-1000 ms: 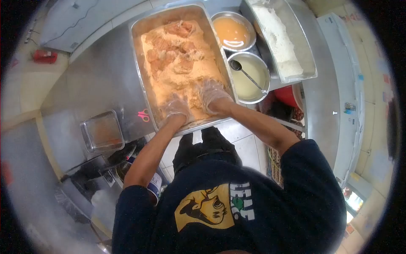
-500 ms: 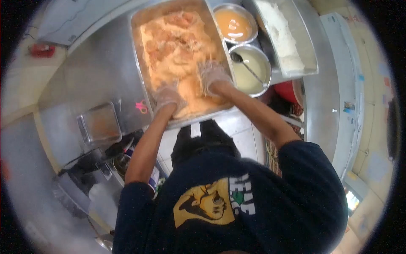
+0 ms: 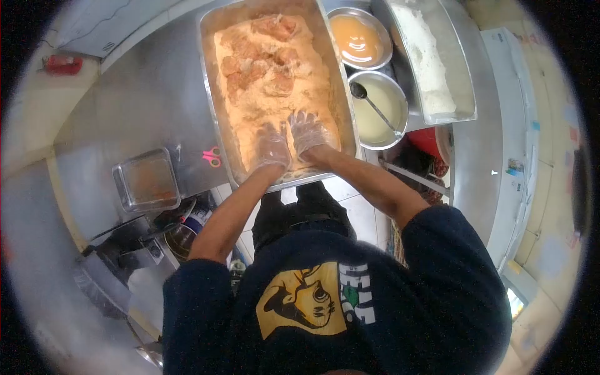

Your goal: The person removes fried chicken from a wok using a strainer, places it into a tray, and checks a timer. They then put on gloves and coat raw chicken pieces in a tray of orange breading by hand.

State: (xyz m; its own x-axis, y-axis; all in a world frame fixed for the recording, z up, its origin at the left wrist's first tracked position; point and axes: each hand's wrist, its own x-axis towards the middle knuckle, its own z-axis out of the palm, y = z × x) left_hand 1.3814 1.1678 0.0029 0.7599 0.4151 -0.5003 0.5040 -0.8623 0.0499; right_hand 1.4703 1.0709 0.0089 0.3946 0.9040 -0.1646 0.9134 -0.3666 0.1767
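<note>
A person in a dark printed T-shirt sinks a clear-gloved left hand and right hand, side by side, into orange-toned powder in a metal tray, below reddish pieces. Pink-handled scissors lie beside the tray on the tabletop; a ladle rests in a bowl opposite.

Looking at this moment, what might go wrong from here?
The left grip and right grip press into the loose coating near the tray's front rim, so some might spill over. The pale liquid sits right beside the tray and could catch stray crumbs. The ladle leans across that bowl's rim; a bumped handle might tip or drip.
</note>
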